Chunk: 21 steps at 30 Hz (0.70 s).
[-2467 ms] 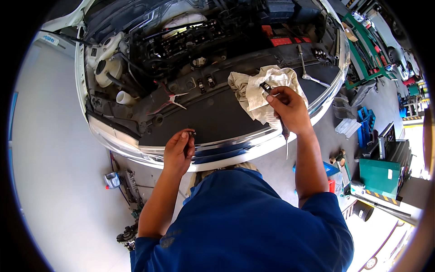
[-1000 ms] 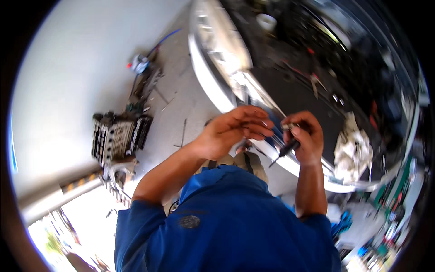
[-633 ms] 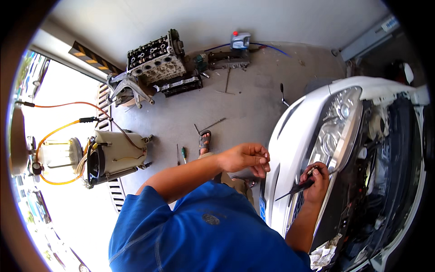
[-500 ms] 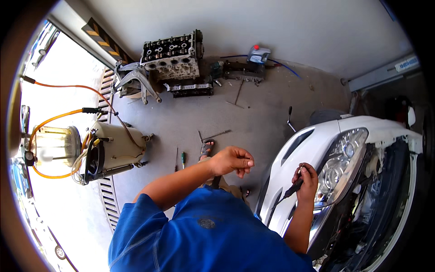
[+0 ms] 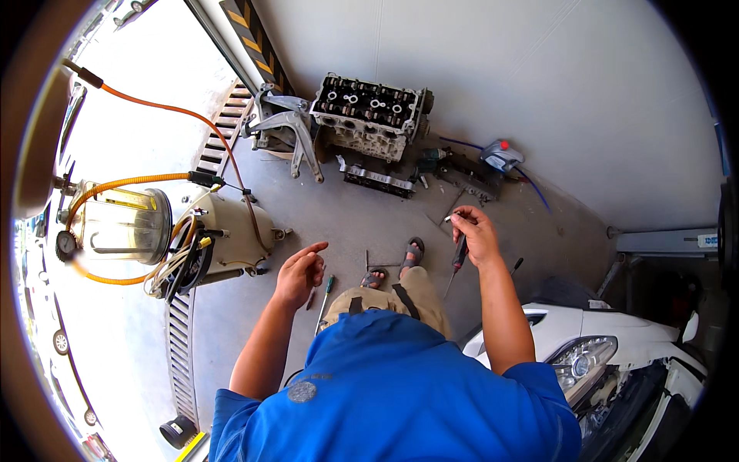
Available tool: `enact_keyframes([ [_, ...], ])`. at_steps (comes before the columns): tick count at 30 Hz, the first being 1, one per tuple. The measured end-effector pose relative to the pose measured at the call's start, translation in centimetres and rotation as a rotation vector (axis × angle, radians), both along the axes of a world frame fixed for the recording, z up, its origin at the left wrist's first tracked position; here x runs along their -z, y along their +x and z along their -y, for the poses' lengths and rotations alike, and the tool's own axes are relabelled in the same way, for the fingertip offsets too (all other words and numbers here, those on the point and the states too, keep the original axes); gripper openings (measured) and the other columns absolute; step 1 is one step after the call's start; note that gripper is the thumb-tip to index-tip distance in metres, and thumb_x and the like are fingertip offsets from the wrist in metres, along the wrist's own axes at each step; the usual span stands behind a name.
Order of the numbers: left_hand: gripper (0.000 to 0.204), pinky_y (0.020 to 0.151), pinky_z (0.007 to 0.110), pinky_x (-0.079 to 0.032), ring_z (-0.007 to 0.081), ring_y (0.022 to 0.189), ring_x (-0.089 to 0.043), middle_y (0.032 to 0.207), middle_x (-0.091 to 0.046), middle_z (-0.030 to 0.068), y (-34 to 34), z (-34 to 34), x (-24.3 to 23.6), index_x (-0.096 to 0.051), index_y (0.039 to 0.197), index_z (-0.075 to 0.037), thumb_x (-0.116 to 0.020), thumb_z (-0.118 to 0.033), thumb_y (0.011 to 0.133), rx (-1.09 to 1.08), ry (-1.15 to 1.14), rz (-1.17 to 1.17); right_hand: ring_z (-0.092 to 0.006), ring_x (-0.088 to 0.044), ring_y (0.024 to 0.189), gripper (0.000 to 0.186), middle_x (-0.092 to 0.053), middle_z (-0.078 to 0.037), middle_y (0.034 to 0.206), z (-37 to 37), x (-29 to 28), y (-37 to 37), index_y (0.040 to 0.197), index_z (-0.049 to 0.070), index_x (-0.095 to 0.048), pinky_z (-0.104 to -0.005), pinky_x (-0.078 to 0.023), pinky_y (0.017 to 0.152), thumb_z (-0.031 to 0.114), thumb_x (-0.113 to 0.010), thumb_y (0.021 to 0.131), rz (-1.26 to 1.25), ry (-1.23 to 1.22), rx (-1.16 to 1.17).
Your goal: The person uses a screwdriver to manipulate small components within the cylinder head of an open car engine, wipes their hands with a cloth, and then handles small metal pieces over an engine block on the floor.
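My right hand is closed around a screwdriver with a dark handle, its thin shaft pointing down. A small silvery piece, too small to name, shows between that hand's thumb and fingertips. To the left, my left hand holds nothing visible; its index finger stretches out and the others are loosely bent. Below it on the floor lie a green-handled screwdriver and a T-shaped metal bar by my feet.
An engine block stands against the wall, with metal suspension arms beside it. A grey bottle with a red cap is farther right. A tank machine with orange hoses stands left. A white car with its front opened is lower right.
The view has turned, so the car now sits farther lower right. My right hand has carried the screwdriver away from the headlight. My left hand has moved left, its index finger now extended.
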State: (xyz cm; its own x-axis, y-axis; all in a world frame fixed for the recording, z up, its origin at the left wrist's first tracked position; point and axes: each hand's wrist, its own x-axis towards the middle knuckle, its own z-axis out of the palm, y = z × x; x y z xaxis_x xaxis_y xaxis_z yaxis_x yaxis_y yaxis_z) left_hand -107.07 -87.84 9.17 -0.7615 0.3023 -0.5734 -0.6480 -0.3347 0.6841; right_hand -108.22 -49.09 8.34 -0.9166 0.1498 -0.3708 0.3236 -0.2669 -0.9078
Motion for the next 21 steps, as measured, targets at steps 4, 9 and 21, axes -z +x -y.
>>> enact_keyframes([
  [4, 0.034, 0.059, 0.023, -0.041, 0.0108, 0.064, -0.053, 0.088, -0.060, 0.0064, -2.7, -1.0, -0.2, -0.050, 0.127, 0.001, -0.051, -0.016, 0.098, 0.003, -0.006, -0.054, -0.0089, -0.056, 0.059, 0.012, -0.062, -0.002, 0.074, -1.2, -0.3, -6.2, 0.094, 0.005, -0.061, -0.0228, -0.044, 0.053, 0.009, -0.068, 0.085, -0.007, 0.042, -0.040],
  [9, 0.027, 0.064, 0.025, -0.048, 0.0136, 0.075, -0.063, 0.097, -0.066, 0.0119, -8.2, -4.5, 0.1, -0.049, 0.119, -0.002, -0.056, -0.015, 0.097, -0.036, -0.084, -0.063, -0.0069, -0.054, 0.057, 0.013, -0.063, -0.001, 0.072, -4.9, 1.6, -14.0, 0.093, 0.003, -0.064, -0.0219, -0.043, 0.052, 0.010, -0.071, 0.084, -0.049, 0.191, -0.106],
  [21, 0.023, 0.070, 0.030, -0.056, 0.0196, 0.078, -0.068, 0.093, -0.069, 0.0125, -15.7, -3.0, 1.5, -0.060, 0.106, 0.000, -0.068, -0.012, 0.088, -0.316, -0.164, 0.098, -0.0076, -0.056, 0.057, 0.011, -0.064, -0.003, 0.073, -0.6, 7.4, -29.6, 0.091, 0.000, -0.063, -0.0231, -0.044, 0.050, 0.007, -0.069, 0.085, 0.129, 0.280, -0.246],
])
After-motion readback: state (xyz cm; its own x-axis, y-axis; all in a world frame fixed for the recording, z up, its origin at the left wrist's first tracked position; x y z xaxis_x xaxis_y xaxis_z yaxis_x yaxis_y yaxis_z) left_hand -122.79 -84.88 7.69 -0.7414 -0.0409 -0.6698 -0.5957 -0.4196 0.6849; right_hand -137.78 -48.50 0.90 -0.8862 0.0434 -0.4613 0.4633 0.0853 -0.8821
